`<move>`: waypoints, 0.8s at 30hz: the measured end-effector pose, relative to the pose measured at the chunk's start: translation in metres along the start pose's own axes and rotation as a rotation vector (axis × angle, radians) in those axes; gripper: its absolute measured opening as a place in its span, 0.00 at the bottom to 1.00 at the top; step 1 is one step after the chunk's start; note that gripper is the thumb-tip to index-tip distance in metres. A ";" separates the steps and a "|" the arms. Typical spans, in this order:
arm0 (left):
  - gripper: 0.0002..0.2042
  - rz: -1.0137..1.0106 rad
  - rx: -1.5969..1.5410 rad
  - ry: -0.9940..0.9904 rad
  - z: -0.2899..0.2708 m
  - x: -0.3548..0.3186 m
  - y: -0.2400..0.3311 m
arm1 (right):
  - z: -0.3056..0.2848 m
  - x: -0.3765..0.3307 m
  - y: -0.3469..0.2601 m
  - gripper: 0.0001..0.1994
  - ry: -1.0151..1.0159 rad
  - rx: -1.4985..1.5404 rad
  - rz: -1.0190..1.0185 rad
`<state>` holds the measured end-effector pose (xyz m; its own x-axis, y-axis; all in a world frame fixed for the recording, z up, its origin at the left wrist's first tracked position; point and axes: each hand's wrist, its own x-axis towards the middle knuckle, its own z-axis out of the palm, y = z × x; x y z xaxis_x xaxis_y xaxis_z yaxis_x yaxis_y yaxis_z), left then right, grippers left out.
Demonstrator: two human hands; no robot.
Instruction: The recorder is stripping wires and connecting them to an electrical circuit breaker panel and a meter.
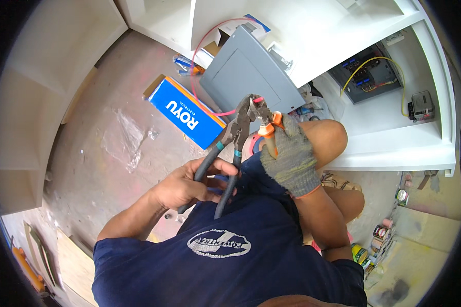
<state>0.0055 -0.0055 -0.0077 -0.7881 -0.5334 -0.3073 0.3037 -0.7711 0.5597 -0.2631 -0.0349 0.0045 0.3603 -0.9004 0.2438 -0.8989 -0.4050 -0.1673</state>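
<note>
My left hand (189, 185), bare, is wrapped round the dark handles of large crimping pliers (234, 134) with teal bands; the handles stand apart. My right hand (292, 153), in a grey work glove with an orange cuff edge, grips smaller pliers (267, 134) with orange-and-beige handles. The two tools' heads meet in front of me. A pink wire (210, 110) reaches the jaws, and a short pink piece shows beyond them. Which jaws clamp the wire, and what sits on its end, I cannot make out. The wire loops away to the far side.
Beyond the tools leans a grey metal panel cover (251, 71). A blue box (184, 111) lies on the floor beside it, near crumpled clear plastic (125, 138). At right, a white cabinet (384, 148) holds an electrical box (366, 74) with a yellow wire (403, 77). White cabinet walls stand at left.
</note>
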 end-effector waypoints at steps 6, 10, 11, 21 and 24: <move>0.34 -0.034 0.000 -0.073 0.000 -0.005 0.014 | -0.024 0.028 0.073 0.24 0.035 0.087 -0.273; 0.32 -0.107 -0.072 -0.124 0.001 -0.004 0.023 | -0.050 0.059 0.088 0.22 -0.031 -0.184 -0.475; 0.32 -0.106 -0.073 -0.128 0.000 -0.003 0.025 | -0.055 0.065 0.089 0.21 -0.036 -0.185 -0.520; 0.25 -0.122 -0.202 -0.149 -0.010 0.005 0.018 | -0.005 0.031 0.038 0.12 -0.045 0.295 0.237; 0.21 -0.015 0.047 0.031 -0.003 0.021 0.005 | 0.011 0.006 -0.022 0.13 -0.292 0.017 0.160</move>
<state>-0.0077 -0.0212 -0.0139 -0.7749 -0.5333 -0.3392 0.2659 -0.7619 0.5906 -0.2386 -0.0329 -0.0013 0.2730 -0.9594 -0.0706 -0.9465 -0.2548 -0.1979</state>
